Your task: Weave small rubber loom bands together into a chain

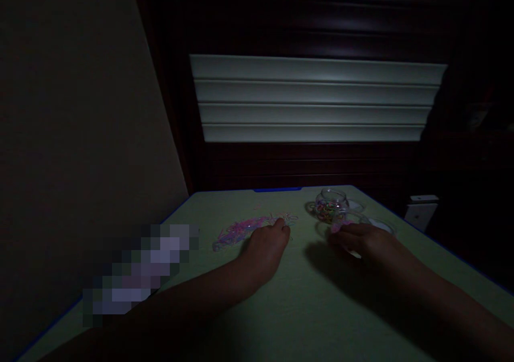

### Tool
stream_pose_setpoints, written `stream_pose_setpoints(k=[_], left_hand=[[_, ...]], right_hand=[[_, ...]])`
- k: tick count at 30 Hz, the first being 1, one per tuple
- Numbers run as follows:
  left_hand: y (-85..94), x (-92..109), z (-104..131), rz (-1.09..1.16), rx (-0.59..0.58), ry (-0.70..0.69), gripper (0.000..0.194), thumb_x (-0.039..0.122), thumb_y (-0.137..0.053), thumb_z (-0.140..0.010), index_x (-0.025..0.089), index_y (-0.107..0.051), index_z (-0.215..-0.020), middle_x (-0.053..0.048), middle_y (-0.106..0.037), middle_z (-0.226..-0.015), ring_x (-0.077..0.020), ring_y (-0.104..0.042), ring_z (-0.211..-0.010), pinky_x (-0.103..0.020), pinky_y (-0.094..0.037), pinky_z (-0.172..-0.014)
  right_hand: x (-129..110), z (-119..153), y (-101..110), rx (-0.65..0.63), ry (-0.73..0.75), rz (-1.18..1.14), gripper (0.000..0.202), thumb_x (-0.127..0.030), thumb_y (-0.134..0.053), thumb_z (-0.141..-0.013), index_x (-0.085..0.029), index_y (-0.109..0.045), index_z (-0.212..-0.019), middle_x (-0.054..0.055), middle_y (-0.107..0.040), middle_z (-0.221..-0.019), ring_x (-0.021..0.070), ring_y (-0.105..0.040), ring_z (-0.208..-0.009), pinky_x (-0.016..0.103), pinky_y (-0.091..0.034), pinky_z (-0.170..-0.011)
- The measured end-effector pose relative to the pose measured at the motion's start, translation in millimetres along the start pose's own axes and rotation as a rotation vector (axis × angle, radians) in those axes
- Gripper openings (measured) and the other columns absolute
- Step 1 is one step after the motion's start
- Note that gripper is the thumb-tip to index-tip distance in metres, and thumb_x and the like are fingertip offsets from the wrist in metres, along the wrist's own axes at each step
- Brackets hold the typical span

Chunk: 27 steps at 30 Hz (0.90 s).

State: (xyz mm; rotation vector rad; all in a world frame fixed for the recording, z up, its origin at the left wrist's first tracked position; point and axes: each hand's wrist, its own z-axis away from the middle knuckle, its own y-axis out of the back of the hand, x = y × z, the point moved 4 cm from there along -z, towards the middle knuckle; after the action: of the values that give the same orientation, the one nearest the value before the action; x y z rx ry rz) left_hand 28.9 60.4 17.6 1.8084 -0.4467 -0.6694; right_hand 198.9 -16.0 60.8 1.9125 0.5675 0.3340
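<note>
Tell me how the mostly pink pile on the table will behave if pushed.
The pile would probably spread rather than slide as one, since its thin strands look loose. They're likely light and floppy: several curve near the left hand.

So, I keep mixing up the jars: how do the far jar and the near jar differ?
The far jar shows pieces in mixed colours, while only pink shows at the near jar. The right hand is at the near jar and hides much of it; the far jar stands with no hand on it. Both are clear and look open.
</note>
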Motion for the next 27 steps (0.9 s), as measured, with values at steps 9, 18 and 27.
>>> stream_pose_setpoints(k=[9, 18, 27], left_hand=[[-0.1, -3, -2, 0.106, 0.039, 0.018, 0.019, 0.013, -0.032, -0.088, 0.015, -0.049, -0.096, -0.008, -0.054, -0.1, -0.0179, -0.058, -0.08, -0.029, -0.046, -0.068], [8.0, 4, 0, 0.315, 0.061, 0.002, 0.021, 0.021, -0.029, -0.091, 0.017, -0.05, -0.089, -0.006, -0.057, -0.09, -0.0172, -0.057, -0.078, -0.029, -0.043, -0.069], [12.6, 30, 8, 0.739, 0.148, -0.013, 0.018, 0.024, -0.033, -0.091, 0.02, -0.05, -0.089, 0.0, -0.057, -0.086, -0.0131, -0.052, -0.078, -0.025, -0.041, -0.07]], right_hand=[[-1, 1, 1, 0.004, 0.005, -0.026, 0.019, -0.017, -0.043, -0.086, -0.019, -0.062, -0.084, 0.006, -0.061, -0.077, 0.0152, -0.055, -0.068, 0.026, -0.037, -0.061], [-2, 0, 2, 0.013, -0.01, 0.006, 0.019, -0.016, -0.043, -0.085, -0.018, -0.061, -0.079, 0.005, -0.061, -0.074, 0.0148, -0.055, -0.065, 0.026, -0.037, -0.06], [0, 1, 4, 0.094, -0.032, 0.019, 0.019, -0.016, -0.043, -0.086, -0.018, -0.063, -0.086, 0.006, -0.062, -0.076, 0.0158, -0.056, -0.069, 0.026, -0.039, -0.063]])
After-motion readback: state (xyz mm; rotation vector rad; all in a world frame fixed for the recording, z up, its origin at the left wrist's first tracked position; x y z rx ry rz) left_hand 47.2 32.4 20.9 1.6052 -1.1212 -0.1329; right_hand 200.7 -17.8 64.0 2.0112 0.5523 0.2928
